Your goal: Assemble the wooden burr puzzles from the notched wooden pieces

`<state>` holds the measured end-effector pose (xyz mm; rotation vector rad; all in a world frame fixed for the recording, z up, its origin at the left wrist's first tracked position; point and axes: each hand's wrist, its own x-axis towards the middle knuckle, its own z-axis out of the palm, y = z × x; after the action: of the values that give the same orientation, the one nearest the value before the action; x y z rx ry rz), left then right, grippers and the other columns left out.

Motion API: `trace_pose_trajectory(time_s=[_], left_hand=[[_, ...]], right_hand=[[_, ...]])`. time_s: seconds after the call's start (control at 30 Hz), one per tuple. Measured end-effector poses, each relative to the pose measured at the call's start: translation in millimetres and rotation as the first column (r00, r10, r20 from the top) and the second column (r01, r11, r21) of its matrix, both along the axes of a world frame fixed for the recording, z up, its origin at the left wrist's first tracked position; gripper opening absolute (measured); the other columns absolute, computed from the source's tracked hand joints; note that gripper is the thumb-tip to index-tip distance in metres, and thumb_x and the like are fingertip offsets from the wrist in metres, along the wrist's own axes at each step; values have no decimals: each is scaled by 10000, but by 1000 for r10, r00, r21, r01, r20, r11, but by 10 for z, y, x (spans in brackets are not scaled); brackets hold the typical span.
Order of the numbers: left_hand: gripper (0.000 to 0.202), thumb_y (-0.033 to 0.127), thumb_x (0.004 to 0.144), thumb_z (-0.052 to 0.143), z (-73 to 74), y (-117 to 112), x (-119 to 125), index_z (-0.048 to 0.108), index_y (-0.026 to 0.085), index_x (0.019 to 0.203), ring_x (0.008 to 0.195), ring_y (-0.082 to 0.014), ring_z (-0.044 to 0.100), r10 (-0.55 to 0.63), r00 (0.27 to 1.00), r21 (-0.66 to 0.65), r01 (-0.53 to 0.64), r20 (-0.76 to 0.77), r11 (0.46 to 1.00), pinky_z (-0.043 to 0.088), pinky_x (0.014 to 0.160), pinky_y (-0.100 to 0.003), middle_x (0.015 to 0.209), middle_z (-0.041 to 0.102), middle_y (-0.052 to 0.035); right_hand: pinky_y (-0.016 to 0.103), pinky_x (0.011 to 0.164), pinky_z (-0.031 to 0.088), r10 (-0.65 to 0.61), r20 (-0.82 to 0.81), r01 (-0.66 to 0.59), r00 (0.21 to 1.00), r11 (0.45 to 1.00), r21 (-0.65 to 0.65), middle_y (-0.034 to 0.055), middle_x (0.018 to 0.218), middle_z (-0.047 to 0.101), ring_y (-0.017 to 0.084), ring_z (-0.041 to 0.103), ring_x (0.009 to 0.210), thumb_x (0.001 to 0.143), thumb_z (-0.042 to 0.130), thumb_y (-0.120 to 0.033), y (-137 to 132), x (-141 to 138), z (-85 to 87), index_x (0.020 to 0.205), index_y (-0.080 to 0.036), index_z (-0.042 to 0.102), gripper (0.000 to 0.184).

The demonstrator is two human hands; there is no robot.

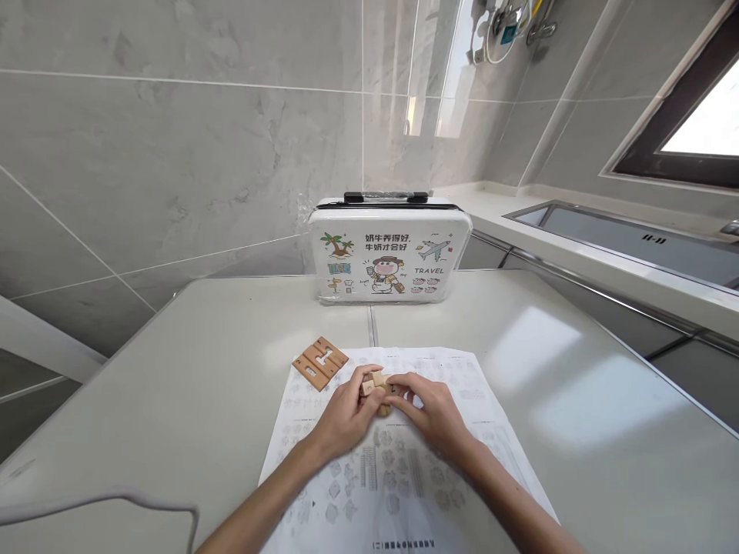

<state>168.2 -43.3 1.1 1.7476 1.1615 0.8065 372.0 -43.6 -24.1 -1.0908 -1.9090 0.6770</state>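
Near the middle of the table, my left hand (346,413) is closed around a small cluster of interlocking wooden puzzle pieces (377,379), its thumb along the near side. My right hand (437,410) meets it from the other side, thumb and fingers pinching a wooden piece (395,389) with a dark mark on it. That piece touches the cluster. Fingers cover much of the wood, so how the pieces fit together is partly hidden. Beyond my left hand, several flat brown wooden pieces (321,362) with numbers and cut-out slots lie side by side.
Under my hands lies a printed sheet (462,454) with small block diagrams. A white case (391,261) with cartoon prints and a black handle stands at the table's far edge, before a tiled wall. A counter with a sink (635,242) runs along the right.
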Motion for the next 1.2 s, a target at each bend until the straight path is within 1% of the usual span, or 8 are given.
trace_pose_trajectory(time_s=[0.13, 0.27, 0.43, 0.6, 0.7, 0.83, 1.0, 1.2], left_hand=[[665, 429, 843, 768, 2, -1, -4, 503, 264, 1431, 910, -242, 672, -13, 999, 83, 17, -42, 996, 533, 799, -342, 1096, 711, -58], [618, 480, 810, 807, -18, 20, -17, 601, 287, 1361, 948, -255, 657, 46, 990, 225, -15, -133, 974, 540, 812, -357, 1171, 640, -76], [624, 481, 836, 806, -42, 17, -14, 579, 301, 1388, 807, -205, 618, 3, 993, 197, 20, -115, 980, 524, 735, -324, 1140, 640, -61], [597, 441, 829, 831, 10, 8, 15, 592, 282, 1352, 1086, -278, 644, 2, 1000, 177, 1, -16, 984, 523, 936, -374, 1212, 668, -72], [608, 423, 816, 848, 45, 7, 20, 593, 283, 1350, 1169, -294, 638, 5, 1000, 161, -10, 28, 987, 508, 1012, -403, 1266, 669, -75], [614, 387, 815, 854, 49, 8, 16, 580, 275, 1353, 1175, -291, 646, -11, 998, 147, 2, 56, 989, 515, 1021, -407, 1277, 667, -78], [642, 424, 821, 850, 18, 6, 12, 571, 281, 1382, 1163, -289, 638, -49, 997, 162, 39, 56, 986, 526, 1018, -416, 1261, 655, -87], [670, 403, 835, 844, 11, 6, -9, 542, 304, 1424, 1136, -273, 641, -91, 996, 204, 85, 20, 975, 539, 1002, -423, 1231, 650, -69]], right_hand=[[361, 742, 596, -47, -134, 36, 990, 996, -80, 60, 1013, 799, 237, 733, 828, 984, 654, -393, 40, 0, -4, 1119, -258, 719, 202], [362, 736, 598, -21, -166, 6, 986, 996, -87, 64, 998, 796, 231, 722, 806, 967, 652, -387, 34, -5, 43, 1086, -249, 725, 196], [353, 740, 586, 0, -220, -26, 975, 993, -116, 60, 964, 787, 225, 709, 780, 952, 671, -413, 25, 0, 83, 1065, -246, 722, 208], [311, 632, 532, -13, -295, -61, 955, 969, -241, -17, 654, 649, 184, 616, 579, 1075, 431, -470, 67, 23, 79, 1226, -236, 665, 363], [309, 646, 517, 10, -223, -68, 975, 964, -257, -3, 719, 683, 189, 631, 626, 1064, 456, -499, 82, 25, 75, 1261, -235, 640, 376], [315, 667, 511, 50, -189, -104, 981, 953, -285, 35, 821, 720, 204, 652, 712, 1051, 493, -524, 79, 19, 81, 1148, -225, 643, 348], [310, 624, 491, 134, -288, -247, 948, 881, -403, -12, 690, 617, 176, 573, 595, 1068, 409, -599, 85, 36, 109, 901, -234, 568, 432], [319, 716, 460, 172, -314, -314, 934, 816, -485, -19, 628, 583, 165, 550, 623, 1067, 405, -634, 94, 71, 146, 751, -226, 506, 525]])
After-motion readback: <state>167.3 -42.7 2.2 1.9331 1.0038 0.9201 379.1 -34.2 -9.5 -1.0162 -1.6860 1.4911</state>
